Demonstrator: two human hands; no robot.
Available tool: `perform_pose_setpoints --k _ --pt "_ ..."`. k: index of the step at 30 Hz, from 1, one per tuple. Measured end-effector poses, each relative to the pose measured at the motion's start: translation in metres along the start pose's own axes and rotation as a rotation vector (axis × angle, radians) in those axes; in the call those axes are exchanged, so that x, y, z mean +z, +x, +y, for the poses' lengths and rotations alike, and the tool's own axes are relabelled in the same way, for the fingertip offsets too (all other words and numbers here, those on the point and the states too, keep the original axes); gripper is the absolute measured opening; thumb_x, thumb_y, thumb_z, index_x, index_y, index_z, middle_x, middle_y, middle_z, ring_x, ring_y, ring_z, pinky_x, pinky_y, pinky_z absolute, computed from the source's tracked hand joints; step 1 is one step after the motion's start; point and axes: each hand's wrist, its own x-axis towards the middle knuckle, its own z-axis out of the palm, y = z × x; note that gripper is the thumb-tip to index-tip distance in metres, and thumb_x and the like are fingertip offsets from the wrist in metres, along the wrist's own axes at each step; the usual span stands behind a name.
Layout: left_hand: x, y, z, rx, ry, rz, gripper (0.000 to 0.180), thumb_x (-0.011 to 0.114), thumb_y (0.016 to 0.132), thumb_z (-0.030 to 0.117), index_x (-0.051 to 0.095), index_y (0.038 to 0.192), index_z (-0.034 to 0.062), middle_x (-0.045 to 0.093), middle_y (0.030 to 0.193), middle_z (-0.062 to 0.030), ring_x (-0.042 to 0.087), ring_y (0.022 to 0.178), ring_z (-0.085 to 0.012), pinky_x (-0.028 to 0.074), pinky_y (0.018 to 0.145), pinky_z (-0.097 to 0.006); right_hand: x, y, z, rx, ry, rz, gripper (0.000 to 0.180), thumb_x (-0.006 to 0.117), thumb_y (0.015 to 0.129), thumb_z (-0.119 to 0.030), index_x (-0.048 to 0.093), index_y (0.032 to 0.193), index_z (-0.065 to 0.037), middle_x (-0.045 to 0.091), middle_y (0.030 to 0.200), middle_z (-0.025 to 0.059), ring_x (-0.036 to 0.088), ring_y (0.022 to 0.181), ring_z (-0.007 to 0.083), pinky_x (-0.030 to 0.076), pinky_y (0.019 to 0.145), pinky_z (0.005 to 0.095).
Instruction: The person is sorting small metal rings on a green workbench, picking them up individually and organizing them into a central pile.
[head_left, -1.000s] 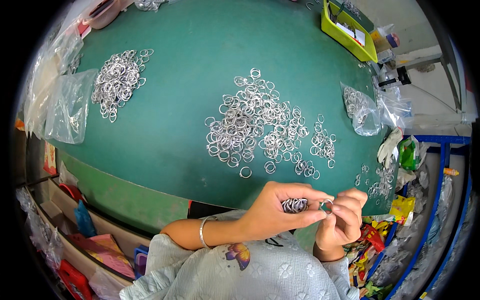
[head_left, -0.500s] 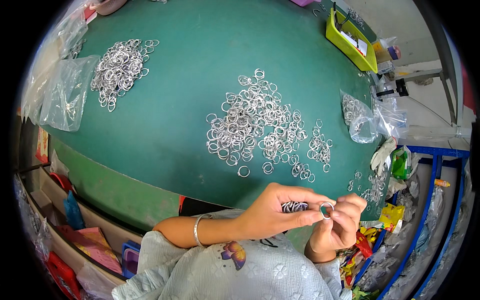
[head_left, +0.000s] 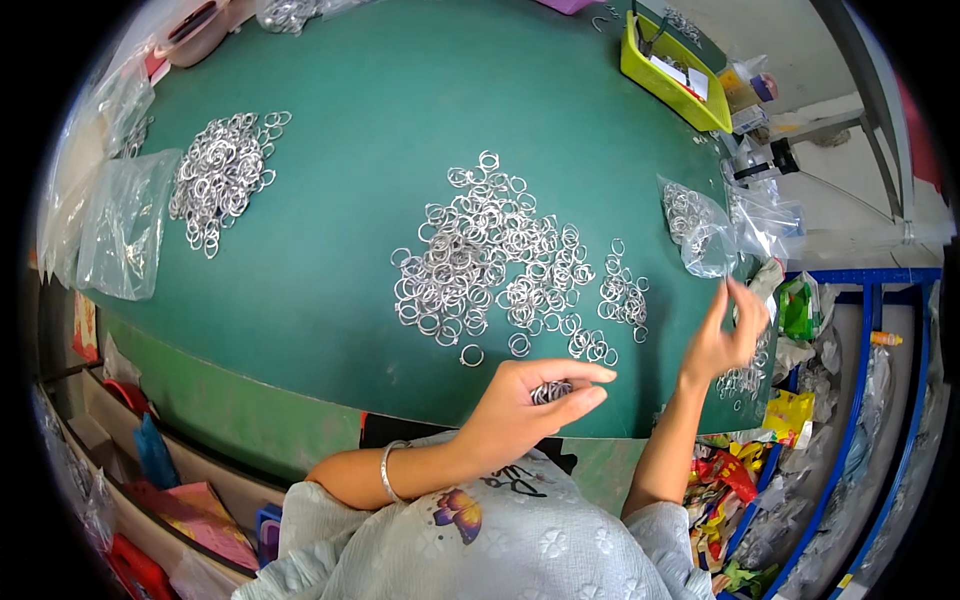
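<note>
My left hand (head_left: pixel 505 412) is curled above the table's near edge, holding a bunch of silver metal rings (head_left: pixel 550 392) between thumb and fingers. Out over the right end of the table reaches my right hand (head_left: pixel 722 348), its thumb and forefinger drawn together in a pinch; anything between the tips is too small to make out. A large spread of loose rings (head_left: pixel 455 270) lies beyond my left hand. Beside it, to the right, is a smaller cluster of rings (head_left: pixel 625 300). Small silver pieces (head_left: pixel 742 382) lie by the right edge, partly behind my right hand.
Another heap of rings (head_left: pixel 222 165) sits at the left of the green table (head_left: pixel 350 200), beside clear plastic bags (head_left: pixel 125 225). A yellow-green basket (head_left: pixel 680 95) with tools stands far right. Nearer are a bag of rings (head_left: pixel 690 220) and a blue rack (head_left: pixel 860 277).
My right hand has left the ring at my left fingertips and swung right and away from me. That ring no longer shows there. The view has shifted slightly.
</note>
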Motion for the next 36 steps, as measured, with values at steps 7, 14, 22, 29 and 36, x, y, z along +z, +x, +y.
perform_pose_setpoints --k 7,14,22,29,36 --pt "-0.007 0.005 -0.013 -0.117 -0.113 0.087 0.02 0.052 0.086 0.007 0.059 0.102 -0.0023 0.043 0.063 0.0048 0.031 0.053 -0.0013 0.023 0.044 -0.018 0.02 -0.016 0.021 0.155 -0.088 -0.427 0.023 0.063 0.074 -0.008 0.058 0.097 -0.004 0.057 0.09 0.0086 0.049 0.087 0.0264 0.035 0.078 0.0361" --pt "-0.001 0.008 -0.019 -0.171 -0.109 0.058 0.019 0.052 0.086 0.007 0.059 0.101 -0.0024 0.043 0.064 0.005 0.031 0.053 -0.0012 0.023 0.044 -0.018 0.064 -0.021 -0.002 0.043 0.162 -0.684 0.024 0.067 0.069 -0.011 0.061 0.09 0.0 0.058 0.087 0.0096 0.05 0.084 0.0262 0.036 0.073 0.0349" --pt "0.001 0.009 -0.02 -0.162 -0.124 0.083 0.019 0.051 0.087 0.008 0.059 0.101 -0.0021 0.042 0.063 0.0055 0.029 0.052 -0.0011 0.021 0.044 -0.018 0.07 -0.018 -0.009 -0.07 0.1 -0.746 0.014 0.063 0.07 -0.005 0.061 0.083 0.0 0.056 0.083 0.0087 0.05 0.082 0.0253 0.037 0.072 0.0357" --pt "0.003 0.009 -0.018 -0.159 -0.137 0.094 0.018 0.052 0.087 0.009 0.059 0.1 -0.0012 0.042 0.063 0.0058 0.029 0.052 -0.0012 0.021 0.044 -0.018 0.063 -0.021 -0.01 -0.06 0.133 -0.667 0.006 0.059 0.073 -0.002 0.059 0.078 0.0 0.057 0.08 0.0077 0.052 0.077 0.0233 0.039 0.07 0.034" --pt "-0.002 0.011 -0.022 -0.058 -0.215 0.241 0.022 0.054 0.085 0.007 0.057 0.106 0.0001 0.045 0.067 0.0038 0.032 0.052 -0.002 0.024 0.045 -0.018 0.011 -0.019 -0.045 0.979 1.192 -0.768 0.008 0.055 0.083 -0.005 0.058 0.083 0.002 0.062 0.079 0.0073 0.055 0.07 0.0106 0.041 0.062 0.0222"
